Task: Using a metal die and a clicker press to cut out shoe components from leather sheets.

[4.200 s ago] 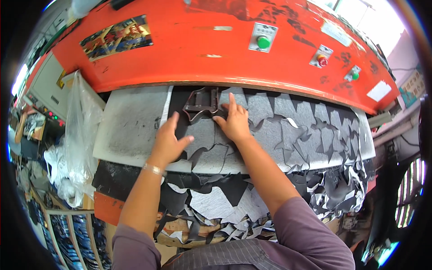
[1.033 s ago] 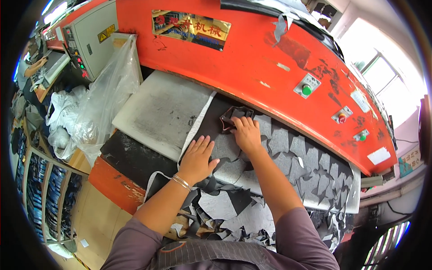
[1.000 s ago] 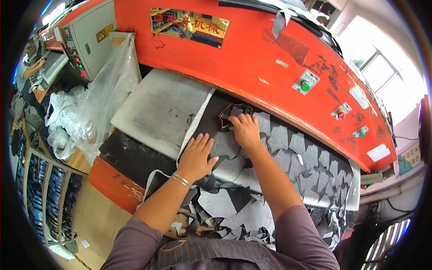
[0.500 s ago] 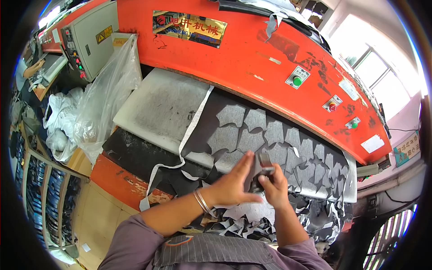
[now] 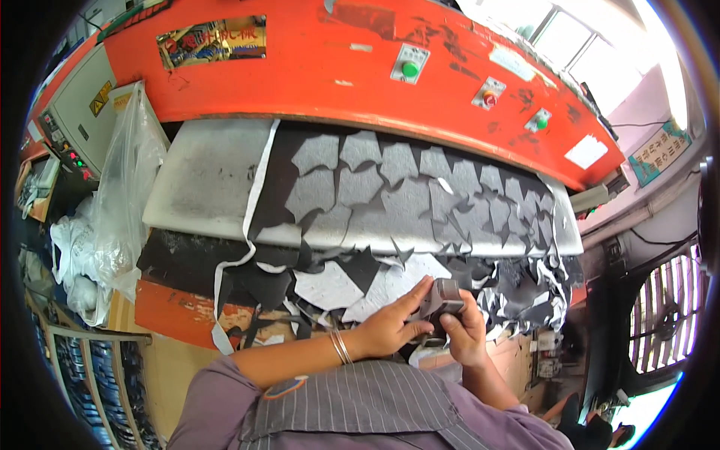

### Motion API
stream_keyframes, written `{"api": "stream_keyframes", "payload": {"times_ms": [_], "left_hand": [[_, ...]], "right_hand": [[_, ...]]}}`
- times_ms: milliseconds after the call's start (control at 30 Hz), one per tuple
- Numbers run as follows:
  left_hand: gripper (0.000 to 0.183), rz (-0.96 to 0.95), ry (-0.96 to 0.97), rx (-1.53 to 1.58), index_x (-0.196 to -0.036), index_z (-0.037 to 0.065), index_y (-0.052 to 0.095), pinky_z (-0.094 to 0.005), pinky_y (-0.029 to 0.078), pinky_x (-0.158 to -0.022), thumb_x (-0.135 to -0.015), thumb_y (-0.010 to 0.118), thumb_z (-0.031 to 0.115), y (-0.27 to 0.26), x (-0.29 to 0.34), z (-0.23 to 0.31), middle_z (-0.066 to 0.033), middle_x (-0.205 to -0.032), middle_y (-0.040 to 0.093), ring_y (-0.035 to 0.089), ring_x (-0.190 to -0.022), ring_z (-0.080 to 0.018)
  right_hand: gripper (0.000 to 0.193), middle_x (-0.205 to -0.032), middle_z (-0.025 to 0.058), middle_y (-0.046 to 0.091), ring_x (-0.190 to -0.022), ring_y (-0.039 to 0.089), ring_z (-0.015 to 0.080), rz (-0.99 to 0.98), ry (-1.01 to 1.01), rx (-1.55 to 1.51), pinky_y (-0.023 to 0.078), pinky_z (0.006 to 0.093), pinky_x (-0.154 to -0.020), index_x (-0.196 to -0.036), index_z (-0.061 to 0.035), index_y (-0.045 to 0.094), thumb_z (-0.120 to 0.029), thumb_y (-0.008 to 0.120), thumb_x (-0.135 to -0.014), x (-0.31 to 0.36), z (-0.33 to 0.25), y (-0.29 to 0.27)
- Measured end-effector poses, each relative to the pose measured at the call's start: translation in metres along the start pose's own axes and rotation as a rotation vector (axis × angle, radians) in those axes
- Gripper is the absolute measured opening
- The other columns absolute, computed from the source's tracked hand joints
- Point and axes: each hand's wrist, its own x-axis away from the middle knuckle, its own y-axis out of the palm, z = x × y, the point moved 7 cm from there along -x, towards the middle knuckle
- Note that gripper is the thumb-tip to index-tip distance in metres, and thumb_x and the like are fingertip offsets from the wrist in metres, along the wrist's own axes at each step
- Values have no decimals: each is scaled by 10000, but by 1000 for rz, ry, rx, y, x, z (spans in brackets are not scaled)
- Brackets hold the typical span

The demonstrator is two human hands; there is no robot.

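A small dark metal piece with upright walls, which looks like a cutting die (image 5: 445, 297), is held up between my hands in front of my apron. My left hand (image 5: 384, 327) has its fingers and thumb at the die's left side. My right hand (image 5: 468, 336) is closed round its right side, with the thumb on the near face. Beyond them, grey cut material (image 5: 360, 185) lies over the pale cutting pad (image 5: 201, 184), with several rows of notched shapes in it. White and black offcuts (image 5: 328, 286) hang off the pad's near side, just past my fingers.
A red press beam (image 5: 300, 75) with green and red buttons spans the far side. At the left stand a grey control cabinet (image 5: 79, 109), plastic bags (image 5: 124, 180) and a rack of blue-black pieces (image 5: 101, 382). Another person (image 5: 589, 429) shows at the lower right, near a fan.
The view has swung to the right and down. My hands and the die have come back off the grey material to nearer my body, and my left hand has closed in on the die.
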Motion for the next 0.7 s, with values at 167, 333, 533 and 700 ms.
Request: {"api": "stream_keyframes", "payload": {"times_ms": [167, 333, 533, 700], "left_hand": [[92, 246, -131, -202, -898, 24, 577, -345, 451, -590, -908, 576, 115, -21, 1, 7, -164, -713, 590, 562, -632, -211], [280, 489, -530, -372, -734, 22, 496, -319, 349, -508, -897, 608, 220, -126, 72, -26, -53, -578, 417, 377, -568, -115], [257, 667, -668, -1259, -864, 5, 566, -472, 381, -835, -824, 663, 239, -201, 150, -12, -195, -934, 575, 509, -932, -399], [276, 844, -886, -1243, -812, 12, 545, -478, 360, -867, -694, 755, 145, -213, 160, -26, -198, -945, 535, 496, -912, -386]], "right_hand": [[160, -1068, 89, 569, -956, 545, 183, -30, -3, 51, 422, 314, -858, -1061, -21, 571, -43, 551, -904, 11, -11, -29], [134, -921, 124, 550, -880, 532, 308, -103, -52, 826, 384, 380, -843, -940, -19, 537, -71, 605, -837, -10, -6, -116], [25, -776, 77, 592, -745, 586, 295, -213, 23, 1462, 388, 423, -743, -762, -105, 575, -118, 554, -753, 4, 56, -197], [329, -999, 126, 665, -970, 628, 321, -606, 340, 1190, 451, 464, -849, -1057, -104, 621, -352, 618, -841, -26, 108, -214]]}}
